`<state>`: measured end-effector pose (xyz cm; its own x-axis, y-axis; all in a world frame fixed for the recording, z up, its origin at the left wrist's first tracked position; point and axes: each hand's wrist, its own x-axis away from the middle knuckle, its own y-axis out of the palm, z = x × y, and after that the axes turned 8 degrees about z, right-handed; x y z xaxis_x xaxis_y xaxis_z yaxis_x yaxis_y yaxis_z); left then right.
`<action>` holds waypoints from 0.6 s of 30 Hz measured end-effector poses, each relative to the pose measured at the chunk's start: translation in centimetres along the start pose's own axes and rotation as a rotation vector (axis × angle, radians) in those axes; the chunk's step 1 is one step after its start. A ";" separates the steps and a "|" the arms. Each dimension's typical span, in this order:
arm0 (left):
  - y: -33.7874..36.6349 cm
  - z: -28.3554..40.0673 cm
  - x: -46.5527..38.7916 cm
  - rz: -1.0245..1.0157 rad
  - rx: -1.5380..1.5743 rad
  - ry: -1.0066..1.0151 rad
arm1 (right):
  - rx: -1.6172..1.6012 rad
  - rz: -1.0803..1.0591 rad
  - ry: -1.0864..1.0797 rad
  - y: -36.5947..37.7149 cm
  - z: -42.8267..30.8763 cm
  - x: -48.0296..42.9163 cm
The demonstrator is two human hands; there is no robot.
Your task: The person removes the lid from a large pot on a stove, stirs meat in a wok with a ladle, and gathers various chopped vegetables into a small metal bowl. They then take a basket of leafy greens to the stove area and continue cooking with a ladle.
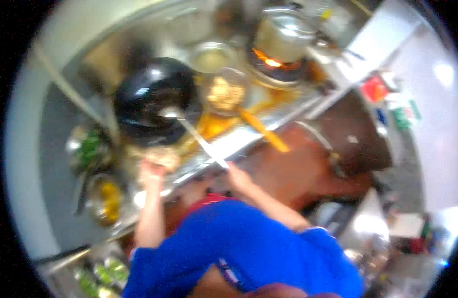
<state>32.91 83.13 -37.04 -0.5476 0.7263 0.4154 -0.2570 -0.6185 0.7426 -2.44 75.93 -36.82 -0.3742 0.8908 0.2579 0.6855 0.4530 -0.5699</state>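
Observation:
A black wok [154, 89] sits on the stove in front of me. My right hand [238, 177] grips the end of a long metal handle. That handle belongs to a ladle [172, 113] whose bowl rests inside the wok. At the wok's near edge, my left hand [152, 171] is closed on a crumpled beige cloth [164, 158]. Blur hides whether it also grips the wok through the cloth. To the right of the wok stands a container of pale yellow pieces [225, 93]. An orange-yellow handle [266, 131] juts from beside it over the stove's front edge.
A metal pot [285, 35] stands over an open flame [267, 59] at the upper right. Behind the yellow pieces is a round bowl [213, 57]. Left of me are a bowl of greens [88, 149] and a bowl of yellow food [109, 199]. A dark brown bin-like object [351, 130] is at right.

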 end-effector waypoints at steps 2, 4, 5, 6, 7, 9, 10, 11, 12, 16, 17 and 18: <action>-0.3 0.0 -2.9 -0.052 0.174 -0.187 | 0.103 -0.089 0.028 0.1 0.2 -0.6; 6.4 0.2 0.4 0.002 0.219 -0.119 | 0.328 -0.031 -0.299 0.0 0.7 -0.4; 5.0 -0.5 -1.8 0.086 0.295 -0.057 | 0.331 0.010 -0.380 0.0 0.0 -0.3; 3.3 -1.9 -4.2 -0.260 0.422 -0.107 | 0.369 0.031 -0.434 -0.2 -0.7 0.0; 7.3 -2.9 -3.0 0.013 0.350 -0.124 | 0.405 0.083 -0.450 -1.2 -0.3 0.9; 9.5 -5.7 -3.7 0.314 0.228 -0.071 | 0.493 0.046 -0.277 -2.3 0.5 1.2; 7.5 -7.1 -4.9 0.304 0.302 -0.094 | 0.518 -0.016 -0.178 -2.3 0.4 1.3; 10.0 -5.5 -3.0 0.364 0.295 -0.116 | 0.530 -0.061 -0.078 -2.7 0.4 1.6; 12.5 -3.4 -0.9 0.421 0.302 -0.135 | 0.556 -0.108 0.013 -3.2 0.0 1.8; 14.3 -2.6 -4.6 0.584 0.198 -0.032 | 0.612 -0.054 -0.135 0.4 0.4 3.0; 14.2 -2.9 -4.7 0.615 0.142 0.012 | 0.564 -0.058 -0.102 -5.2 -0.3 -0.8; 11.4 -4.0 -1.1 0.731 0.014 0.028 | 0.500 -0.224 0.193 -5.6 -6.3 2.2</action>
<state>27.39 74.05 -31.12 -0.5959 0.1210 0.7939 0.1920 -0.9384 0.2872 -3.24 75.60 -28.14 -0.3233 0.7870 0.5254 0.2065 0.6005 -0.7725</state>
